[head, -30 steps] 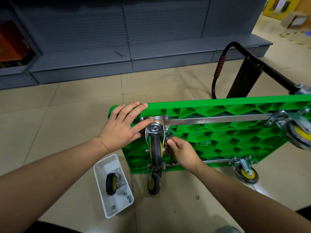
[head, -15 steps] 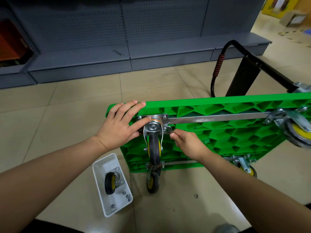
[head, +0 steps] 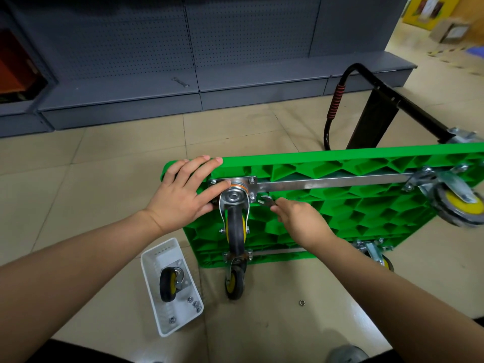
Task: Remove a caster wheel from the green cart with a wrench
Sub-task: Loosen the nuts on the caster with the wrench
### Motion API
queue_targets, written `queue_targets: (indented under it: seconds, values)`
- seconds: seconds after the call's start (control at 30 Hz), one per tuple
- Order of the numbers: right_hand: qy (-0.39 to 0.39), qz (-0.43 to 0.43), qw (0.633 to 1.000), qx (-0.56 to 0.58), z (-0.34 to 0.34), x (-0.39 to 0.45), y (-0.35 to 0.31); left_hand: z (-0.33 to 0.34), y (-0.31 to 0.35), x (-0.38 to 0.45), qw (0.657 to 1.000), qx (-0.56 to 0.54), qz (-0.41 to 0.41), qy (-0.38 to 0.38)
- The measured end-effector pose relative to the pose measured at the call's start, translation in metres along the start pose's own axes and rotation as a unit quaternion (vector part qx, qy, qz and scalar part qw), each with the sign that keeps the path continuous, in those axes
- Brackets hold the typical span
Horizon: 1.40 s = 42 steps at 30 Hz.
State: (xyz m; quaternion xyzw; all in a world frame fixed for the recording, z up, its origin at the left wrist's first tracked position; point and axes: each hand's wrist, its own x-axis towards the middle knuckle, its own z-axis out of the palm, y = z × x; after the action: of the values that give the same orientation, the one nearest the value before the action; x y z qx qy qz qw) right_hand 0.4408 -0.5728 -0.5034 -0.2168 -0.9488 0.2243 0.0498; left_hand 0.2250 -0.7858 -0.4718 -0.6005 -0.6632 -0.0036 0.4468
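So the green cart [head: 340, 205] is tipped up on its side on the floor, underside facing me, handle sticking out the far side. I'm working on the caster wheel [head: 236, 226] at the top left corner, the one bolted through a metal plate [head: 235, 183] onto the steel bar.

My left hand [head: 180, 195] is flat and spread wide, fingers straight, palm on the corner of the deck with the thumb pressing against the caster's swivel just beside the plate. It's holding nothing, just bracing things. My right hand [head: 301, 218] is pinching the handle of a small wrench [head: 267, 200], and the open jaw end sits right next to the lower right bolt [head: 252, 199] on the plate. Can't honestly tell whether it's seated on the nut or just beside it, it's too small to make out.

I'd say I'm mid-loosening on that bolt. Next move needs the wrench square on the nut and a short swing, since the ribs of the deck don't leave much room.

There's a white tray [head: 157, 284] on the floor near my left arm with a spare caster [head: 169, 284] and a few nuts in it, plus one loose nut [head: 302, 302] on the tile.
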Motion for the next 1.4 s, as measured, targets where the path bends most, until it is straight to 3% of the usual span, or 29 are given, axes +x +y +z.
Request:
queue_targets:
  seconds: [0.27, 0.5, 0.67, 0.83, 0.97, 1.07, 1.13, 1.27, 1.4]
  values:
    - [-0.044, 0.056, 0.950, 0.305, 0.026, -0.010, -0.019, 0.001, 0.000, 0.001, 1.000, -0.002, -0.001, 0.008]
    - [-0.062, 0.078, 0.916, 0.389, 0.028, -0.001, -0.037, 0.001, 0.001, 0.000, 1.000, 0.002, -0.003, 0.006]
    - [-0.044, 0.080, 0.917, 0.388, 0.029, 0.001, -0.043, 0.001, 0.001, 0.001, 1.000, 0.001, -0.004, 0.005]
    - [-0.046, 0.067, 0.958, 0.274, 0.024, 0.002, -0.031, 0.000, 0.000, 0.001, 1.000, 0.000, -0.003, 0.002]
    - [-0.024, 0.031, 0.999, 0.037, 0.005, 0.004, -0.029, 0.001, 0.000, 0.002, 1.000, -0.005, -0.003, 0.001]
    - [0.016, -0.020, 0.986, -0.162, -0.009, 0.006, -0.033, 0.002, -0.001, 0.002, 1.000, 0.000, 0.001, 0.000]
    - [0.035, -0.034, 0.982, -0.183, -0.011, 0.005, -0.033, 0.001, 0.000, 0.001, 1.000, 0.001, 0.000, 0.000]
    - [0.023, -0.005, 1.000, -0.002, 0.004, 0.003, -0.018, 0.001, 0.000, 0.002, 1.000, -0.002, -0.002, 0.002]
    - [0.002, 0.050, 0.982, 0.184, 0.015, 0.001, -0.014, 0.002, -0.001, 0.000, 1.000, 0.005, -0.002, 0.001]
